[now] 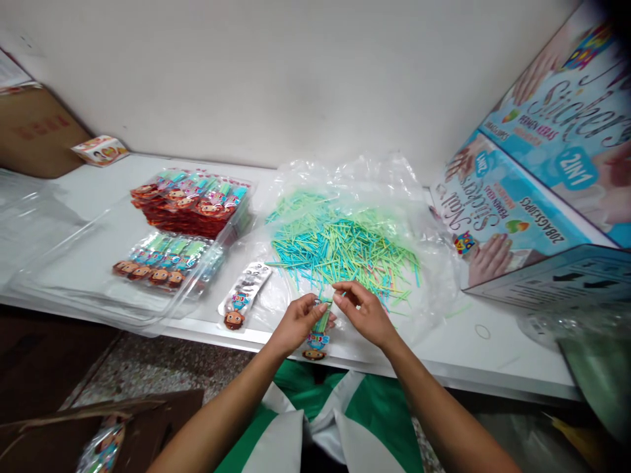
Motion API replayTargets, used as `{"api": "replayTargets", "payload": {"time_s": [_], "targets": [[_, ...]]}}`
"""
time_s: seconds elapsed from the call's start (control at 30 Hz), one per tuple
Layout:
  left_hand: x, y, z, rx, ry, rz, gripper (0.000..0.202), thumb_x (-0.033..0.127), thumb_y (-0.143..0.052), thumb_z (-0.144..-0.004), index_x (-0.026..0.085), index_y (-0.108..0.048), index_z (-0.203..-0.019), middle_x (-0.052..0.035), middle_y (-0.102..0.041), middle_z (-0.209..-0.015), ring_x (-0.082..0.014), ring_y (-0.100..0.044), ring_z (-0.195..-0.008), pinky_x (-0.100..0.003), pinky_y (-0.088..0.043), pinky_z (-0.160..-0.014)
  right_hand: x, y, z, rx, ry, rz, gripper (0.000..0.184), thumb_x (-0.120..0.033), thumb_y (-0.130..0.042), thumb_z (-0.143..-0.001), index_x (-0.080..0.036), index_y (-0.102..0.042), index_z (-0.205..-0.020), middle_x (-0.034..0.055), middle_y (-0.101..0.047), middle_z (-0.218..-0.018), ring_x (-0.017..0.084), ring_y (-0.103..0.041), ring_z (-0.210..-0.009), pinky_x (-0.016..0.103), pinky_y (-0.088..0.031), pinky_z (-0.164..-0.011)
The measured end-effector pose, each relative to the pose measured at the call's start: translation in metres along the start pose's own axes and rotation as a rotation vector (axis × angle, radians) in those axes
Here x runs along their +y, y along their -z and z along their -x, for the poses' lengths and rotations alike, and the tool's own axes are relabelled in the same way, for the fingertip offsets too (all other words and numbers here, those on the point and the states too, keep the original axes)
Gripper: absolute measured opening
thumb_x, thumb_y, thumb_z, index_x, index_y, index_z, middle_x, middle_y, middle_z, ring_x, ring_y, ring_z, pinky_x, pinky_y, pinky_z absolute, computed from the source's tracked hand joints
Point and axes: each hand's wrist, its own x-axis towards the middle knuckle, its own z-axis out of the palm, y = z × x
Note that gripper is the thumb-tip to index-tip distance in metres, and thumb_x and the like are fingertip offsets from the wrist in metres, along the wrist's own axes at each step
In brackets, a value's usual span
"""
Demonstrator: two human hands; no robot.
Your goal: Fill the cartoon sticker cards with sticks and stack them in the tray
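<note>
Just above the table's front edge, my left hand point(300, 322) is closed on a small plastic packet point(318, 338) with a cartoon face at its lower end and green sticks inside. My right hand point(365, 312) pinches at the packet's upper end; its fingertips partly hide the packet's mouth. Behind both hands lies a loose pile of thin green and blue sticks point(340, 249), with a few pink ones, on a clear plastic sheet or bag point(434, 295). Left of my hands a flat printed packet point(246, 292) lies on the white table point(419, 368).
At left, a clear plastic tray point(73, 289) bears a row of filled packets point(165, 259) and a tall stack of packets point(192, 203). A brown carton point(39, 131) and a small box point(101, 151) stand behind. A large printed box point(532, 210) and a rubber band point(482, 332) are at right.
</note>
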Motion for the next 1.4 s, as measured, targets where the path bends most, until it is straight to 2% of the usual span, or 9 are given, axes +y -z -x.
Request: {"api": "replayTargets", "payload": {"time_s": [0.17, 0.3, 0.37, 0.47, 0.6, 0.73, 0.93, 1.13, 1.4], "targets": [[0.007, 0.002, 0.004, -0.011, -0.119, -0.084, 0.033, 0.041, -0.065, -0.072, 0.014, -0.055, -0.089, -0.0053, -0.066, -0.083, -0.0196, -0.065, -0.079, -0.032, -0.049, -0.076, -0.009, 0.0, 0.004, 0.028, 0.064, -0.003, 0.017, -0.029, -0.052, -0.085, -0.021, -0.064, -0.078, 0.0023, -0.061, -0.076, 0.014, -0.055, -0.072, 0.027, -0.044, -0.067], [0.019, 0.003, 0.012, -0.024, -0.273, -0.237, 0.045, 0.03, -0.068, -0.072, 0.017, -0.055, -0.113, -0.0096, -0.059, -0.113, -0.0223, -0.055, -0.106, -0.032, -0.04, -0.091, -0.017, 0.003, 0.005, 0.1, 0.19, -0.028, 0.012, -0.024, -0.054, -0.084, -0.022, -0.065, -0.083, 0.0033, -0.062, -0.08, 0.016, -0.057, -0.078, 0.03, -0.045, -0.072], [0.023, 0.003, 0.014, -0.02, -0.328, -0.258, 0.051, 0.027, -0.07, -0.07, 0.018, -0.054, -0.118, -0.0095, -0.056, -0.118, -0.0229, -0.051, -0.11, -0.032, -0.037, -0.095, -0.021, 0.006, 0.005, 0.122, 0.217, -0.025, 0.011, -0.025, -0.054, -0.083, -0.023, -0.066, -0.085, 0.0039, -0.062, -0.082, 0.017, -0.057, -0.078, 0.032, -0.046, -0.073], [0.024, 0.005, 0.015, -0.018, -0.339, -0.252, 0.053, 0.026, -0.072, -0.067, 0.019, -0.055, -0.117, -0.0092, -0.057, -0.115, -0.0233, -0.052, -0.108, -0.033, -0.038, -0.093, -0.026, 0.008, 0.004, 0.135, 0.222, -0.013, 0.012, -0.026, -0.054, -0.083, -0.024, -0.066, -0.085, 0.0043, -0.062, -0.082, 0.017, -0.057, -0.079, 0.033, -0.047, -0.073], [0.021, 0.006, 0.014, -0.012, -0.337, -0.284, 0.05, 0.026, -0.071, -0.067, 0.019, -0.056, -0.114, -0.0088, -0.06, -0.11, -0.0233, -0.054, -0.106, -0.034, -0.038, -0.093, -0.03, 0.007, 0.001, 0.067, 0.266, 0.0, 0.012, -0.026, -0.055, -0.083, -0.024, -0.067, -0.085, 0.0044, -0.06, -0.082, 0.017, -0.057, -0.081, 0.033, -0.047, -0.073], [0.022, 0.008, 0.016, -0.015, -0.348, -0.27, 0.047, 0.028, -0.072, -0.066, 0.019, -0.058, -0.11, -0.0089, -0.059, -0.111, -0.0244, -0.053, -0.107, -0.035, -0.038, -0.094, -0.03, 0.006, -0.002, 0.087, 0.267, 0.005, 0.011, -0.024, -0.056, -0.082, -0.024, -0.066, -0.084, 0.0039, -0.059, -0.082, 0.017, -0.056, -0.081, 0.033, -0.046, -0.074], [0.029, 0.009, 0.018, 0.018, -0.365, -0.295, 0.032, 0.034, -0.055, -0.08, 0.016, -0.063, -0.105, -0.0089, -0.062, -0.104, -0.0234, -0.054, -0.102, -0.033, -0.038, -0.091, -0.031, 0.003, -0.002, 0.028, 0.273, 0.023, 0.012, -0.024, -0.055, -0.083, -0.024, -0.066, -0.087, 0.0046, -0.059, -0.085, 0.017, -0.056, -0.082, 0.031, -0.047, -0.072], [0.025, 0.012, 0.013, 0.002, -0.303, -0.118, 0.029, 0.02, -0.053, -0.076, 0.015, -0.066, -0.102, -0.0085, -0.064, -0.104, -0.0239, -0.054, -0.101, -0.033, -0.037, -0.091, -0.03, -0.002, -0.003, 0.052, 0.258, 0.0, 0.013, -0.023, -0.054, -0.084, -0.024, -0.066, -0.088, 0.0043, -0.059, -0.085, 0.016, -0.056, -0.082, 0.031, -0.047, -0.073], [0.024, 0.011, 0.013, -0.016, -0.285, 0.005, 0.028, 0.021, -0.051, -0.077, 0.011, -0.068, -0.097, -0.0118, -0.067, -0.099, -0.0252, -0.056, -0.099, -0.036, -0.036, -0.093, -0.029, -0.007, -0.003, 0.072, 0.277, -0.017, 0.013, -0.022, -0.053, -0.084, -0.022, -0.065, -0.087, 0.0044, -0.059, -0.083, 0.017, -0.056, -0.083, 0.031, -0.046, -0.074]]}}
